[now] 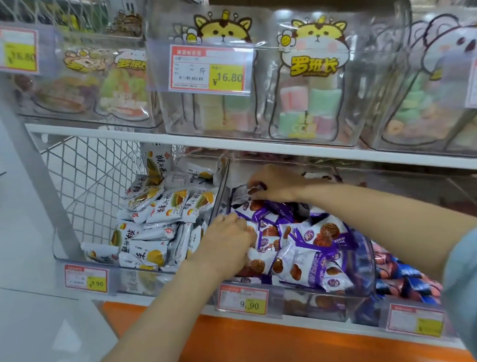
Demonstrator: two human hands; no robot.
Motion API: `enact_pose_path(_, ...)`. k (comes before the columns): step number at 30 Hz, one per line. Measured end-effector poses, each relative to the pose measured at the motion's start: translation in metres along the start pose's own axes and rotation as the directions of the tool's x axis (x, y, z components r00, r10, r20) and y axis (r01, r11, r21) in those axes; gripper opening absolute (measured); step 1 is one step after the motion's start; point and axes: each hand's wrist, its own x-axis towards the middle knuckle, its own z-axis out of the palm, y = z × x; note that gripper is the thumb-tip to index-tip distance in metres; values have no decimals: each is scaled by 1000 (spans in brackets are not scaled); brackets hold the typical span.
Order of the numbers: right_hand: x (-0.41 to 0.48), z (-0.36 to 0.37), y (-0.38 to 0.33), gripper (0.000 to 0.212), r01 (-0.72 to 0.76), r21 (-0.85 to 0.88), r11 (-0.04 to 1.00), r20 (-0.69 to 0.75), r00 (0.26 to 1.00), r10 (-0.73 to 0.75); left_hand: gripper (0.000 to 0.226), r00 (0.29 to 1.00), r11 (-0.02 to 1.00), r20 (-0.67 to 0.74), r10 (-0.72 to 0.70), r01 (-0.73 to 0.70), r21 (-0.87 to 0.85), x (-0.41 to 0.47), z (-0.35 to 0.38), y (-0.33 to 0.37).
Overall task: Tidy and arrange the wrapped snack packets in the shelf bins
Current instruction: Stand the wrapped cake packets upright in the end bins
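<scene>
A yellow-and-red price tag (211,69) reads 16.80; wire mesh (95,170) stands left.

This is a shop, in its snack section. White shelves (257,144) carry clear plastic bins (365,256) full of wrapped goods: white and orange packets (158,205) in the left bin and purple packets (308,232) in the next one. Red and yellow price labels (243,300) hang on the front edges of the bins and read 9.90 and 16.80. The upper bins (387,52) have cartoon animal stickers (316,44) and hold pastel sweets (311,102).
</scene>
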Motion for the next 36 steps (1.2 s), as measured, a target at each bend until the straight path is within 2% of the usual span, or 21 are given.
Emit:
enact_pose_path(3, 19, 19, -6, 41, -16, -186, 982, 12, 1000, 18, 37, 997, 992, -71, 33, -24, 121, 2, 6, -2)
enact_pose_path(6, 35, 29, -4, 46, -49, -307, 951, 28, 998, 60, 39, 994, 996, -100, 36, -27, 89, 3, 8, -4)
enact_pose_path(9, 43, 31, -3, 47, -70, -323, 944, -7, 997, 72, 35, 984, 997, -178, -13, -1, -77, 4, 0, -9)
enact_pose_path(13, 40, 23, -6, 39, -50, -277, 960, -69, 997, 32, 26, 930, 938, -328, -164, 45, -342, 4, -8, -23)
enact_pose_path(15, 30, 11, -8, 36, -18, -152, 988, -153, 988, -5, 26, 891, 889, -371, -263, 75, -451, 4, -10, -29)
enact_pose_path(16, 23, 3, -8, 34, -15, -21, 1000, -168, 986, 11, 28, 875, 862, -373, -308, 91, -498, 4, -11, -30)
enact_pose_path(18, 5, -18, -11, 28, -56, 268, 962, -69, 995, 77, 34, 847, 798, -356, -395, 125, -589, 4, -12, -31)
enact_pose_path(20, -16, -37, -14, 14, -104, 457, 884, 108, 992, 60, 43, 822, 724, -320, -472, 153, -673, 6, -13, -31)
enact_pose_path(23, -40, -50, -17, 13, -111, 529, 841, 205, 979, 0, 62, 815, 640, -247, -524, 185, -746, 9, -18, -28)
enact_pose_path(25, -51, -50, -20, 8, -151, 552, 820, 278, 960, -11, 69, 853, 546, -150, -500, 176, -819, 9, -23, -24)
enact_pose_path(27, -58, -47, -24, 12, -168, 589, 790, 295, 955, -17, 65, 898, 458, -60, -436, 163, -874, 9, -26, -20)
enact_pose_path(29, -61, -47, -29, 20, -131, 620, 773, 220, 975, -12, 51, 917, 456, -43, -396, 155, -876, 8, -27, -19)
enact_pose_path(31, -59, -47, -32, 25, -119, 601, 790, 152, 988, 33, 39, 913, 496, -50, -404, 173, -851, 4, -30, -23)
enact_pose_path(33, -51, -45, -27, 23, -116, 485, 867, 57, 993, 101, 33, 886, 536, -70, -458, 213, -817, -1, -33, -32)
enact_pose_path(34, -46, -43, -24, 22, -113, 402, 908, 32, 993, 110, 31, 865, 531, -81, -495, 227, -817, -4, -33, -38)
enact_pose_path(36, -34, -32, -19, 27, -97, 251, 963, 89, 993, 77, 29, 817, 471, -96, -568, 228, -852, -9, -34, -48)
